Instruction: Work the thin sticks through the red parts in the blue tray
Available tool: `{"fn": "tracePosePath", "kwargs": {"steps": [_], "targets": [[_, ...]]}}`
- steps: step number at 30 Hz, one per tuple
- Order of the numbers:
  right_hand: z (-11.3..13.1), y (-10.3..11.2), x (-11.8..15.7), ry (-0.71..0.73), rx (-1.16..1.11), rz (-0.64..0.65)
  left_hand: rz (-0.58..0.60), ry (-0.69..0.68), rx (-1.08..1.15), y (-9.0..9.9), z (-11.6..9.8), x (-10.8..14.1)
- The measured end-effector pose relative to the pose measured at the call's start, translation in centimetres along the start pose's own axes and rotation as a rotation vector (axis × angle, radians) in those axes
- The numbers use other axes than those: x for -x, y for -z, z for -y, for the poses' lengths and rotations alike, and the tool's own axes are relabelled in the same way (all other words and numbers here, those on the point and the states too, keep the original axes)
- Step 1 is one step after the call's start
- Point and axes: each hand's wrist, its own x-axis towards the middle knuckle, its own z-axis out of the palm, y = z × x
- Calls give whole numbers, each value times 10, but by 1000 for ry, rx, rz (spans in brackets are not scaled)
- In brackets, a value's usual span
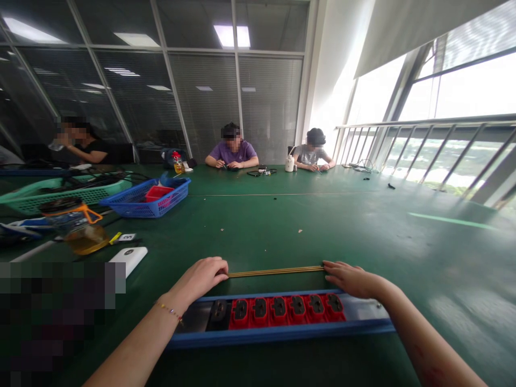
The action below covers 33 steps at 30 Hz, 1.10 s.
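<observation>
Several thin brass-coloured rods [276, 271] lie side by side on the green table, running between my hands. My left hand [207, 275] has its fingers closed on the rods' left end. At their right end, my right hand [349, 277] rests with fingers stretched out, the fingertips touching the rods. Nearer to me lies a long blue-edged metal strip [282, 336] holding a row of red sockets [279, 312] with black centres, plus one black socket unit [219, 314] at its left. Both forearms pass over the strip's ends.
On the left are a white power bank [131, 259], a jar of amber liquid [86, 236], a blue basket [147, 207] with a red box and a green basket [72, 196]. Three people sit at the far side; a white bottle [289, 163] stands there.
</observation>
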Motion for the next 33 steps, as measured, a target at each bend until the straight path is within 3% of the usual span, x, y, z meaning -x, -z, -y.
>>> {"fn": "tracePosePath", "kwargs": {"steps": [10, 16, 21, 27, 33], "targets": [[5, 2, 0, 19, 14, -66, 74, 19, -37, 3, -2, -1], [11, -1, -8, 8, 52, -193, 45, 16, -113, -6, -1, -4], [17, -4, -15, 63, 33, -214, 35, 29, -169, -11, 2, -3], [18, -5, -15, 71, 32, -245, -5, 29, -77, 6, -21, 2], [25, 5, -10, 145, 31, -366, -62, 32, -34, 28, -42, 9]]}}
